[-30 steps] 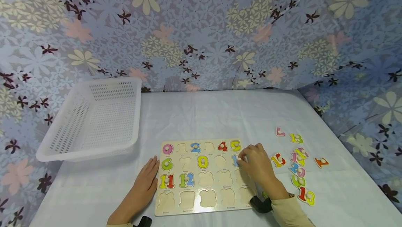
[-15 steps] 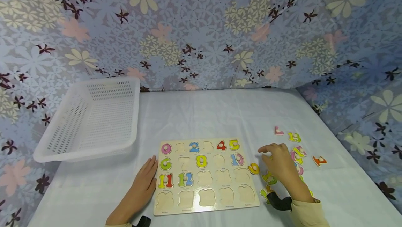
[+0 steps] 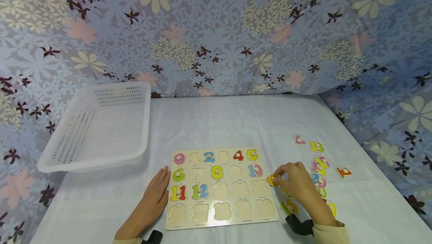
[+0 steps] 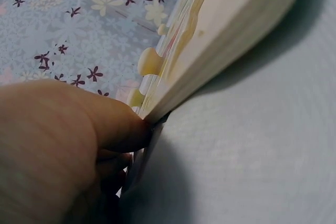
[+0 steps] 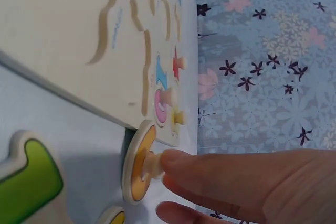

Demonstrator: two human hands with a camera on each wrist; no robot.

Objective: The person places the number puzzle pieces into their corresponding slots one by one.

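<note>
My right hand (image 3: 298,182) pinches the small wooden knob of an orange number piece (image 3: 270,181), shaped like a 9, beside the board's right edge. In the right wrist view the thumb and a finger meet at that knob, and the orange piece (image 5: 137,174) stands close against the board corner. My left hand (image 3: 153,199) lies with straight fingers along the left edge of the wooden number puzzle board (image 3: 233,196). The left wrist view has the thumb of the left hand (image 4: 58,140) right at the board's edge. Pieces 0, 2, 4, 5, 6, 8, 10, 11 and 12 sit in their recesses.
Several loose number pieces lie right of the board, among them a 13 (image 3: 317,146), a pink 7 (image 3: 299,140) and an orange piece (image 3: 344,172). A green piece (image 3: 285,209) lies near the right wrist. A white plastic basket (image 3: 145,124) stands at the back left.
My right hand has let go of the 10 in its recess, moved right to the loose pieces, then come back left and taken the orange 9 by its knob. The left hand stays put.
</note>
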